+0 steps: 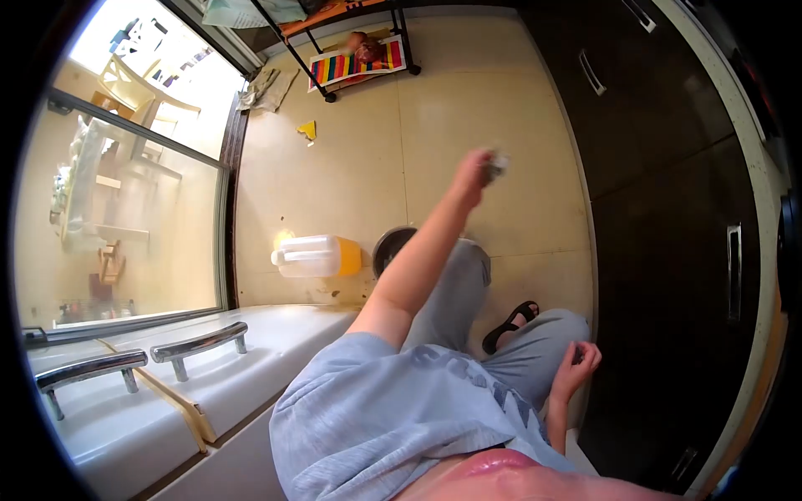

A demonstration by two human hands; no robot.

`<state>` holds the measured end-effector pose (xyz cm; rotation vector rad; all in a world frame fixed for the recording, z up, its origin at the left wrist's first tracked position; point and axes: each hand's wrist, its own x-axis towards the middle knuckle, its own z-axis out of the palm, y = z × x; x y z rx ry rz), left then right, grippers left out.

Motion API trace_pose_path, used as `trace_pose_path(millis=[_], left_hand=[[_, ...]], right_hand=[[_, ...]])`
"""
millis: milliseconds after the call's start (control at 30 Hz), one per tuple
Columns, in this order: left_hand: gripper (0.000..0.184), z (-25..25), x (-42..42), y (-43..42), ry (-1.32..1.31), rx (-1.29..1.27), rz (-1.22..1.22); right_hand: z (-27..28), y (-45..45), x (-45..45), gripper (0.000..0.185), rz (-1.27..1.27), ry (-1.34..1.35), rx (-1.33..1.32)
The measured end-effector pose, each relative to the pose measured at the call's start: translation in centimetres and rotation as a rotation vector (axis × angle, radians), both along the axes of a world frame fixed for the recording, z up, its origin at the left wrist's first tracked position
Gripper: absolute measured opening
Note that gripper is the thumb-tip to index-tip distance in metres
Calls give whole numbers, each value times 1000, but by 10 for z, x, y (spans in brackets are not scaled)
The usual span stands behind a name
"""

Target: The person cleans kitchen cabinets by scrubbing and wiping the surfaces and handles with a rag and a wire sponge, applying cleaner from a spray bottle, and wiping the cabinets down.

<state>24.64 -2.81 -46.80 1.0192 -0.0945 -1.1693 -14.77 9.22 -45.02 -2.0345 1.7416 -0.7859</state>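
Observation:
My left hand [478, 174], blurred by motion, reaches far out over the tiled floor. Its fingers are closed on a small greyish, crumpled-looking thing [497, 164], too smeared to name. Below that forearm, partly hidden by it, shows the rim of a dark round container [386, 249]. To its left a clear plastic jug [313, 256] with yellow-orange liquid lies near the container. My right hand [578, 367] is by my right knee, fingers curled; whether anything is inside them is hidden.
Dark cabinets [660, 209] with metal handles line the right. A white appliance [259, 351] with chrome handles and a glass door [142, 225] stand left. At the back are a wheeled rack [359, 63], a rag [266, 90] and a yellow piece [307, 130] on the floor.

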Motion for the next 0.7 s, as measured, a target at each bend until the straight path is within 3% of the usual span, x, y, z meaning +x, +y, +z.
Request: trace_pose_path(millis=[33,100,133,200,233,300,367,500,600,700], left_hand=[[24,-17,-13,-17,-35,-56,-134],[25,-3,-59,-46,98,78,-334],[25,3,-72,-53,205,20,-378],[25,15,-110,-69,449,-90,-528],[27,13,-118,-70,459,-143,-628],[29,15,-143,-73,517,-78,-655],[31,12,-141,-81,493,-126,-668],[35,41,-135,-84,332,-210,-736],[34,15,-117,-101,200,-125,-494],[28,12,-97,-104,301,-150,-380]], right_hand=[[1,-15,6,17,60,-82,-45],[15,-47,31,18,51,-218,74],[7,-69,38,22,109,-324,64],[-9,-119,53,35,76,-638,313],[2,-138,65,38,110,-653,314],[36,-161,86,42,-4,-806,457],[40,-191,106,40,68,-951,532],[34,-222,97,29,59,-898,459],[52,-229,92,14,-31,-1084,333],[58,-234,87,9,81,-1090,222]])
